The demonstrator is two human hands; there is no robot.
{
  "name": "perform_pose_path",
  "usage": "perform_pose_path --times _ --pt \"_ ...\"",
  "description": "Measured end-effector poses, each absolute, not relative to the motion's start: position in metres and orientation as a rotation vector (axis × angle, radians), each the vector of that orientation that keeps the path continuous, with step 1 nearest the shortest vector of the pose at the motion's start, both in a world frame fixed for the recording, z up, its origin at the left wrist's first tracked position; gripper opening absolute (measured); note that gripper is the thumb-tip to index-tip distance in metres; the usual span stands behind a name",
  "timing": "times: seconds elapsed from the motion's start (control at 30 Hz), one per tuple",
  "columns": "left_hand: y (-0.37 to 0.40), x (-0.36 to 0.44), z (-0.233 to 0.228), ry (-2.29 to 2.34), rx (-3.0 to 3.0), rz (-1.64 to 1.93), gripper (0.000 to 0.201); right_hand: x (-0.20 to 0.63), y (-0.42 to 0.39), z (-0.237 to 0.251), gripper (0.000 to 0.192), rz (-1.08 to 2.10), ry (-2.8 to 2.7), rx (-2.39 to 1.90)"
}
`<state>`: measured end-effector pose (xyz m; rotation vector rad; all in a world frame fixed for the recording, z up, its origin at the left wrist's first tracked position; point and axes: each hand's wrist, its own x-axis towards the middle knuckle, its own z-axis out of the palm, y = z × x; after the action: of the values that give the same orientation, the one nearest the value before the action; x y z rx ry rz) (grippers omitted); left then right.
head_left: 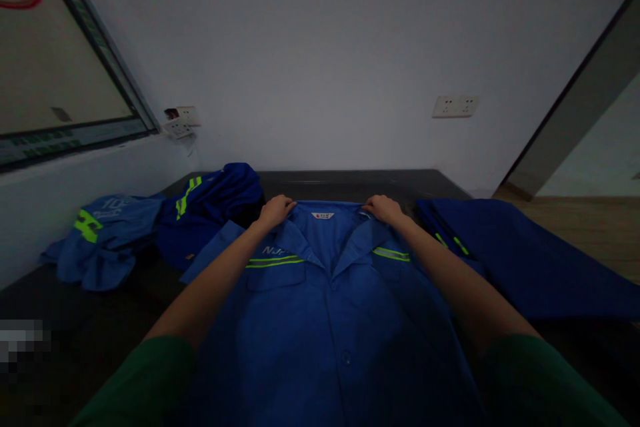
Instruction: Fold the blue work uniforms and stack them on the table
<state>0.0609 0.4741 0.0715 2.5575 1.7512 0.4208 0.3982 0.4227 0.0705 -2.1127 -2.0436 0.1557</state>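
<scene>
A blue work shirt (305,307) with yellow-green reflective strips lies front side up before me, its collar at the far end. My left hand (277,211) pinches the collar's left corner between thumb and fingers. At the opposite corner of the collar, my right hand (384,209) grips the fabric the same way. Between the hands, the neck opening shows a white label (323,215). Lettering on the chest is partly covered by my left arm. The shirt's lower part fades into shadow at the bottom edge.
A dark table (345,179) stands against the white wall. At left lie a crumpled light-blue garment (113,227) and a crumpled dark-blue garment (215,207). Flat dark-blue clothing (530,253) is spread at right. A wall socket (455,107) sits above the table.
</scene>
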Motion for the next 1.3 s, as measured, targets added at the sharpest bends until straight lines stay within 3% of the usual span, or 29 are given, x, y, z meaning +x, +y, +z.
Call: perform_pose_path --times 0.23,0.43,0.57,0.8,0.97,1.1,1.3 --pt "0.469 0.041 0.062 2.002 2.296 0.288 0.051 0.411 0.418 0.056 0.030 0.307 -2.056 -2.030" --pt "0.460 0.036 0.048 1.661 2.213 0.356 0.061 0.455 0.406 0.051 0.042 0.353 -2.266 -1.476" --pt "0.457 0.054 0.034 1.528 2.218 0.314 0.055 0.452 0.396 0.044 0.056 0.357 -2.424 -1.335" --pt "0.467 0.048 0.034 1.303 2.576 0.348 0.038 0.421 0.403 0.048 0.026 0.221 -2.334 -1.255" --pt "0.472 0.036 0.035 0.986 2.821 0.247 0.024 0.409 0.405 0.055 0.026 0.424 -2.316 -1.156" --pt "0.472 0.056 0.028 1.058 2.813 0.284 0.017 0.400 0.408 0.059 0.020 0.598 -2.229 -1.219" --pt "0.474 0.102 0.018 1.237 2.799 0.406 0.024 0.403 0.428 0.077 0.024 0.667 -2.044 -1.164"
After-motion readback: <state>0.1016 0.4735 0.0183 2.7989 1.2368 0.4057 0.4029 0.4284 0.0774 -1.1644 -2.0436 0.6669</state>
